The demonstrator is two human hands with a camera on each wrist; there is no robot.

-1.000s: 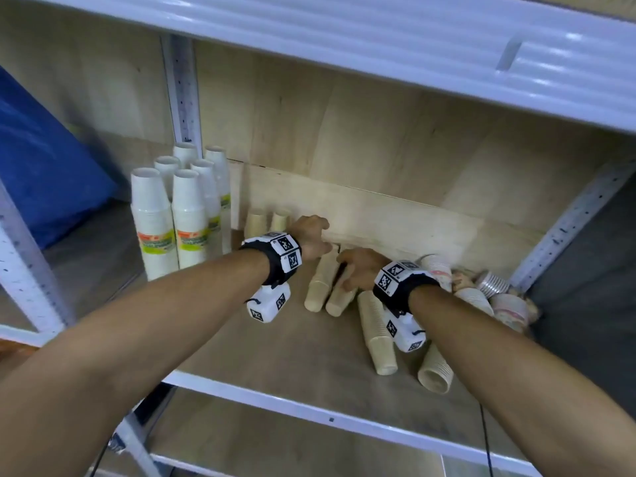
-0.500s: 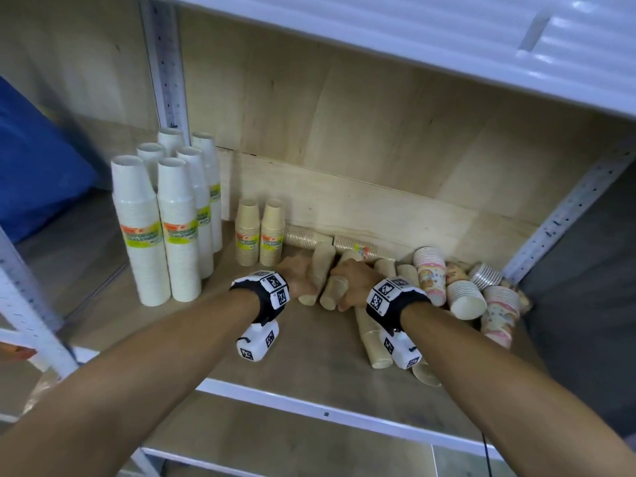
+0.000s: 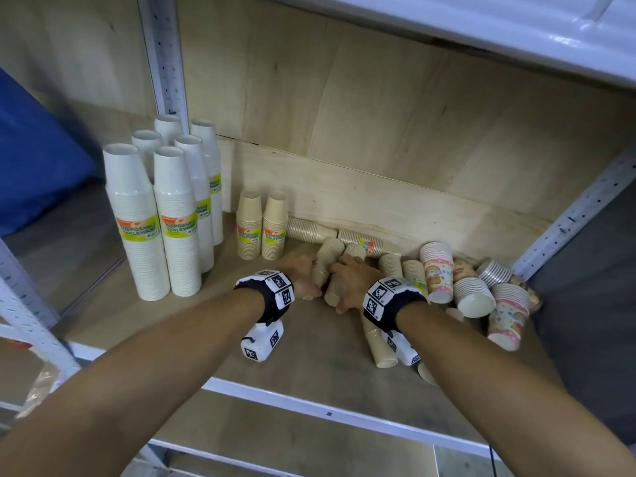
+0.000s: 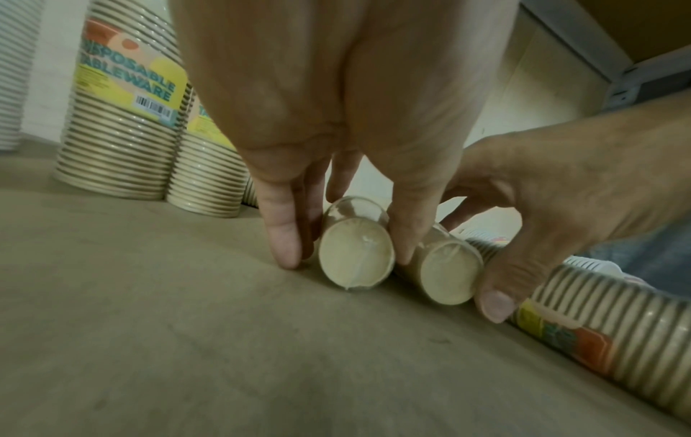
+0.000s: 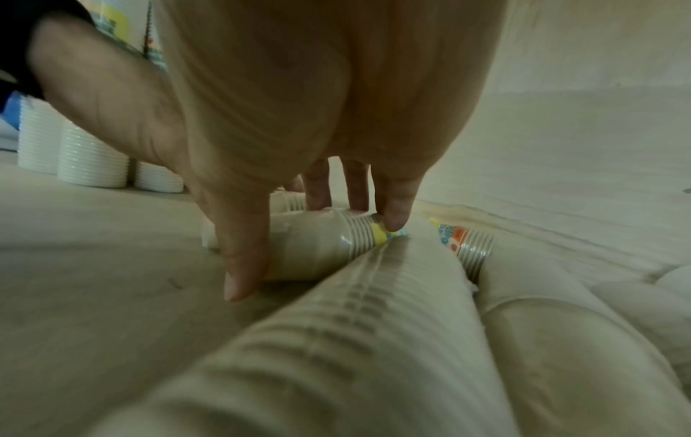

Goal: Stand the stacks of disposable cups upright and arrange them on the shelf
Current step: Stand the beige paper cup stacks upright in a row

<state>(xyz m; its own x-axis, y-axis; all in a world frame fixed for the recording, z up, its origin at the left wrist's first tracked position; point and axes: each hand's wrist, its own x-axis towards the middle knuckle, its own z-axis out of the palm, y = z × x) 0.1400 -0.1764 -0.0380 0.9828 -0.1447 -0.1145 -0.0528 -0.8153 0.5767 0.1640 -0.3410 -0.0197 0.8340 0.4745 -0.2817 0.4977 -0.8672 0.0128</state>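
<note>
Two tan cup stacks lie side by side mid-shelf. My left hand (image 3: 311,275) grips the left stack (image 3: 328,254); in the left wrist view my fingers and thumb flank the left stack's base end (image 4: 355,261). My right hand (image 3: 339,287) grips the right stack (image 3: 334,294); in the right wrist view my thumb (image 5: 243,266) and fingertips pinch that right stack (image 5: 318,251). Two short tan stacks (image 3: 261,228) stand upright beside several tall white stacks (image 3: 179,222).
More tan stacks lie along the back board (image 3: 361,241) and under my right wrist (image 3: 378,342). Patterned and white cup stacks (image 3: 437,273) are jumbled at the right by the metal post (image 3: 568,215). The shelf's white front rail (image 3: 309,407) runs below my forearms.
Both hands came a little toward the shelf front and closed around the two lying tan stacks. The head view dropped, now showing the upright tan stacks.
</note>
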